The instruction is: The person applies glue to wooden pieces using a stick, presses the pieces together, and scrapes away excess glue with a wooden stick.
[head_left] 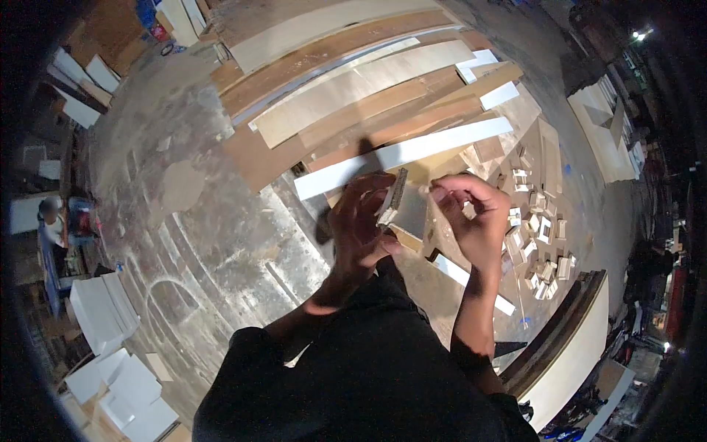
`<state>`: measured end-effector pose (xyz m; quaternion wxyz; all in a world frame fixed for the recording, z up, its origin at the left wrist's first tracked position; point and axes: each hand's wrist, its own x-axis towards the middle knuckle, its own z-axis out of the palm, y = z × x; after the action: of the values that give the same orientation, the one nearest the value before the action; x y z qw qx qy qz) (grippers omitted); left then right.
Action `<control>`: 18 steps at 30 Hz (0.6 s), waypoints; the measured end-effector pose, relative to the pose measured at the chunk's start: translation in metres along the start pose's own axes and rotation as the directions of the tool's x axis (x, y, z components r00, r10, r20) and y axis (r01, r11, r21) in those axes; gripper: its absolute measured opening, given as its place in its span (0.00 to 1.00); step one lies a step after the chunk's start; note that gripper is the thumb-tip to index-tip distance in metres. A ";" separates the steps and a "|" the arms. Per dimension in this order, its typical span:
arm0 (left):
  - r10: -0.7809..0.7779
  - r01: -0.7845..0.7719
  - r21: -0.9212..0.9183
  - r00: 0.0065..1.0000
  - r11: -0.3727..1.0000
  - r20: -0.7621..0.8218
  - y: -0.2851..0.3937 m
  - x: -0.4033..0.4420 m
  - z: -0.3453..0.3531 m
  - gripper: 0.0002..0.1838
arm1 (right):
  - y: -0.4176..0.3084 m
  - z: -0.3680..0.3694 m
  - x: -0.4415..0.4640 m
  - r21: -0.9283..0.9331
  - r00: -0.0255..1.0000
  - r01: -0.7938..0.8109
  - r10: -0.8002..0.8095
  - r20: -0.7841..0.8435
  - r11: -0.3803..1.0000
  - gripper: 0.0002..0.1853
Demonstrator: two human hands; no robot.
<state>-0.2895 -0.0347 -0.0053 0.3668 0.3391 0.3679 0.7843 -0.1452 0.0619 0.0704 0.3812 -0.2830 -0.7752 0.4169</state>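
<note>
From my remote seat I see the left hand [364, 221] grasping a small wooden piece [410, 219] between fingers and thumb, its free side jutting toward the right hand [477, 214], whose curled fingers stand just apart from it; I can't tell whether they pinch anything. With the left fingers bearing mostly on one side, I judge a push on the free side could twist the piece loose, dropping it beneath them, and a careless outward sweep could scatter the small pieces [543, 230] right of the right fingers.
</note>
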 end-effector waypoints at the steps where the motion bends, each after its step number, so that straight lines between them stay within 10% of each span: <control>1: 0.011 -0.011 -0.006 1.000 1.000 0.002 -0.001 0.000 0.002 0.50 | 0.004 -0.004 -0.004 0.004 0.991 -0.117 0.117 -0.059 0.993 0.13; 18: -0.105 0.135 -0.196 0.982 0.971 0.157 -0.011 0.005 0.018 0.45 | -0.020 -0.016 -0.024 -0.059 0.989 -0.038 0.029 -0.148 0.998 0.14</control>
<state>-0.2744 -0.0198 -0.0041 0.4727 0.3328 0.2769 0.7675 -0.1216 0.0411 0.0845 0.4214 -0.3375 -0.7527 0.3769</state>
